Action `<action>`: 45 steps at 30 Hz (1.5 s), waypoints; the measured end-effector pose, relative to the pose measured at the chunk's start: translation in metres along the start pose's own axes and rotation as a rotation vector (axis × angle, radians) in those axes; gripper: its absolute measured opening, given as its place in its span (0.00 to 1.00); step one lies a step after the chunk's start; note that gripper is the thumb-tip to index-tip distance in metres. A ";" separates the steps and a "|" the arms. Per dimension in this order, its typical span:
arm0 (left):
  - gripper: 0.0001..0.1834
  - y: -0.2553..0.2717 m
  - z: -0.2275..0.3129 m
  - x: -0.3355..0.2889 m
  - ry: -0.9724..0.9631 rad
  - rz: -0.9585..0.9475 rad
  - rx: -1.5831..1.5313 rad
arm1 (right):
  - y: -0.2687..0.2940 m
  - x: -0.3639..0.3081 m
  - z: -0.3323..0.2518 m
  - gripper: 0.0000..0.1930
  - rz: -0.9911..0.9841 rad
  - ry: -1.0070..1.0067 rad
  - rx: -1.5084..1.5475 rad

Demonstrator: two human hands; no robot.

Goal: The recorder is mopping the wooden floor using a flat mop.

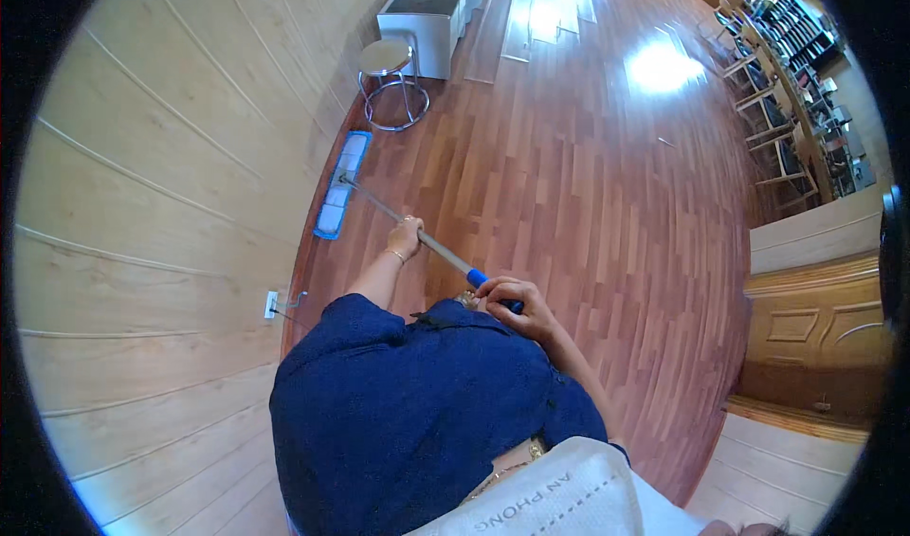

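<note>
A flat mop lies across the floor in front of me, its long grey pole (444, 251) slanting up and to the left. The mop head (342, 185), white with a blue edge, rests flat on the wood along the foot of the left wall. My left hand (406, 237) is wrapped round the middle of the pole. At the near end, my right hand (523, 306) closes over the blue grip (477, 278), close to my body. Part of that grip is hidden under the fingers.
A round stool (386, 58) with metal legs stands beyond the mop head, before a white cabinet (422, 24). A wall socket (271, 305) with a cable is at left. Along the right side are chairs (777, 171), a long cluttered table (799, 124) and a wooden door (815, 332).
</note>
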State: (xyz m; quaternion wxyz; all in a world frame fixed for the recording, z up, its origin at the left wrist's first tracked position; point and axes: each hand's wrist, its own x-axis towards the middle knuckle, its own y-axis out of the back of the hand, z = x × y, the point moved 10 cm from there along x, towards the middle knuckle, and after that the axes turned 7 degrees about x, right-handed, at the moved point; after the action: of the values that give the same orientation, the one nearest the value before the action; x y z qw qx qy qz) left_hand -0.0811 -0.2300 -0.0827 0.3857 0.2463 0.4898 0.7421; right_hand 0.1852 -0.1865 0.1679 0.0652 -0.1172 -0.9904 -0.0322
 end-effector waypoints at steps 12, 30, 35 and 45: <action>0.06 -0.032 0.126 -0.015 -0.382 -0.160 0.100 | 0.041 -0.077 -0.082 0.03 0.166 -0.090 -0.054; 0.10 -0.041 0.440 -0.161 -1.158 -0.498 -0.326 | -0.008 -0.305 -0.224 0.26 1.100 0.155 -0.379; 0.06 -0.045 0.479 -0.218 -1.256 -0.604 -0.435 | -0.042 -0.329 -0.252 0.23 1.189 0.144 -0.645; 0.05 -0.034 0.487 -0.250 -1.289 -0.584 -0.402 | -0.044 -0.328 -0.285 0.19 0.835 0.261 -0.727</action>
State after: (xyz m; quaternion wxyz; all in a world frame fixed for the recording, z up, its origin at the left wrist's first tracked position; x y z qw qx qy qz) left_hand 0.4374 -0.1644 0.0833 0.8168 0.4177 0.0658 0.3925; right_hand 0.5253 -0.3262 0.4030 0.1496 -0.5087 -0.7691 -0.3568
